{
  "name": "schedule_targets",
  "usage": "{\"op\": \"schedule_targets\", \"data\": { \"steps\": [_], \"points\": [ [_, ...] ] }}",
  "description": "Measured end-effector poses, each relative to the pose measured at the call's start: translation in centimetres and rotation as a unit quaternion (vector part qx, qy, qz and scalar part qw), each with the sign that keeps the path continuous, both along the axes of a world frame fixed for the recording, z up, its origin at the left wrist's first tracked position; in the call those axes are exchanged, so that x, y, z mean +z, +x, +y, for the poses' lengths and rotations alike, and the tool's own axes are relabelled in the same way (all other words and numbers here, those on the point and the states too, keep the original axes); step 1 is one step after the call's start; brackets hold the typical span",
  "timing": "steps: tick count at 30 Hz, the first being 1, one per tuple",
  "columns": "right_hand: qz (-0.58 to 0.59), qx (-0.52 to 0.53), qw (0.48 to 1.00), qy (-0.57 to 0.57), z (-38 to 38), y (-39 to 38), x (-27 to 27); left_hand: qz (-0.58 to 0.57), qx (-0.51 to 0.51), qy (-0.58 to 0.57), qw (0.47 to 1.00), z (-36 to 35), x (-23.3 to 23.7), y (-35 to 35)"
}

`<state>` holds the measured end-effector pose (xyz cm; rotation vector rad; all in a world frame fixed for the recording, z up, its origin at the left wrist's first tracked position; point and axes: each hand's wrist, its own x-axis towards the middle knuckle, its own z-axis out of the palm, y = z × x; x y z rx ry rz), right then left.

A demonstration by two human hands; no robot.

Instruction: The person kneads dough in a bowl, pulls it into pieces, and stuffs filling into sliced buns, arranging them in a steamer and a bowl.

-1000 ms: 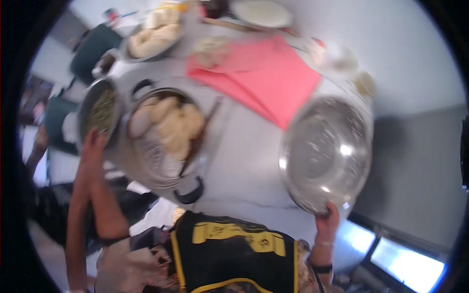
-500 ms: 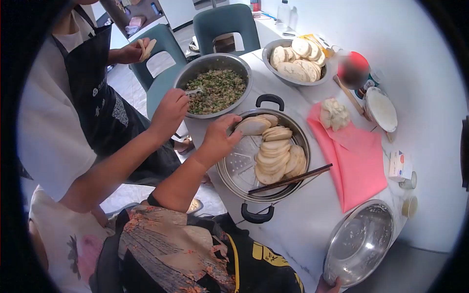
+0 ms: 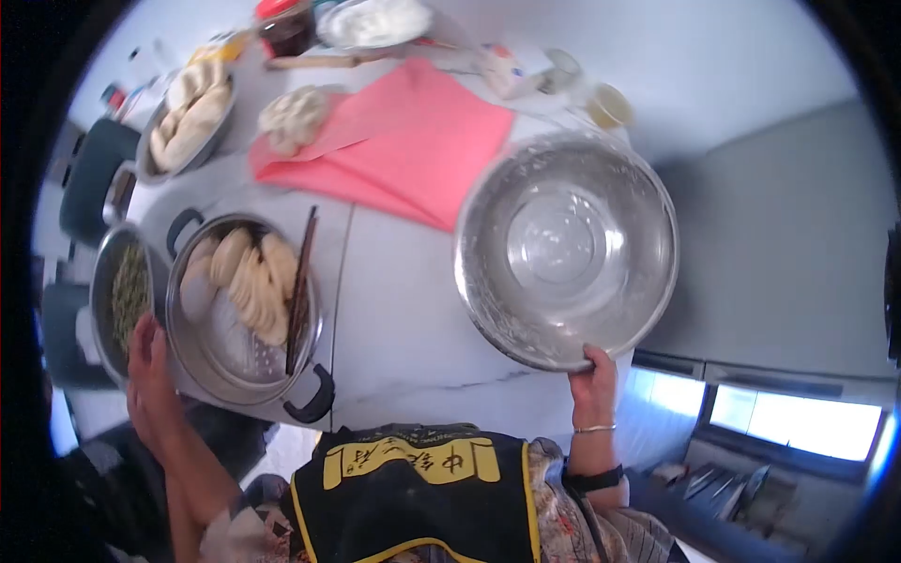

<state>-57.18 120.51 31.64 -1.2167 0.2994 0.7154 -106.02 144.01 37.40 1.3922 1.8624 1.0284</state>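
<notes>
My right hand (image 3: 593,377) grips the near rim of a large, shiny metal mixing bowl (image 3: 497,328) with whitish residue inside. My left hand (image 3: 153,387), fingers stretched out with nothing seen in them, is at the near left, between a metal bowl of green-flecked filling (image 3: 129,291) and a two-handled steamer pot (image 3: 211,375). Pale flat slices (image 3: 253,291) overlap inside the pot on a perforated base. A pair of dark chopsticks (image 3: 302,291) lies across its right side.
Beyond the pot, a pink cloth (image 3: 413,141) carries a pale dough lump (image 3: 296,119). A bowl of pale pieces (image 3: 225,131) stands at the far left. A red-lidded jar (image 3: 284,33), a white-filled bowl (image 3: 375,23) and a small jar (image 3: 610,106) line the wall.
My view has swung right. My left hand has drawn back from the slices to the pot's near left side. My right hand still holds the mixing bowl, now seen more fully.
</notes>
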Motion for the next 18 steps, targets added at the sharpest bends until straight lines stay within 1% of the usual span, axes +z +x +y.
{"op": "schedule_targets", "data": {
  "steps": [1,2,4,6,7,10,12,13,16,18],
  "points": [
    [-0.016,-0.008,1.000,0.005,-0.1,-0.1,-2.2,0.001,-0.015,0.005,1.000,0.7,-1.5,-0.6],
    [-0.034,-0.012,0.999,0.013,-0.3,0.5,-2.8,0.002,-0.025,0.012,1.000,0.8,-1.9,-0.6],
    [-0.031,-0.027,0.999,0.019,0.1,-0.3,-3.2,0.004,-0.051,0.030,0.998,1.5,-3.3,-1.3],
    [-0.018,-0.031,0.999,0.035,0.2,-0.5,-3.0,0.010,-0.081,0.048,0.996,2.3,-2.6,-1.3],
    [0.002,-0.037,0.998,0.044,0.7,-0.4,-2.5,0.017,-0.067,0.053,0.996,2.3,-0.5,-0.6],
    [0.018,-0.050,0.997,0.059,0.1,-1.3,-2.7,0.000,-0.094,0.070,0.993,1.7,-0.1,-0.5],
    [0.024,-0.056,0.996,0.064,-0.3,-1.4,-4.1,0.043,-0.094,0.056,0.993,0.9,0.8,1.4],
    [0.026,-0.055,0.996,0.060,0.6,-0.3,-4.2,0.071,-0.092,0.043,0.992,1.5,1.5,3.4],
    [0.016,-0.047,0.996,0.069,1.4,-0.3,-4.8,0.016,-0.120,0.045,0.992,0.9,1.0,3.8],
    [0.009,-0.035,0.996,0.077,1.5,-0.1,-4.8,0.065,-0.085,0.018,0.994,-0.9,2.7,6.3]
  ]
}}
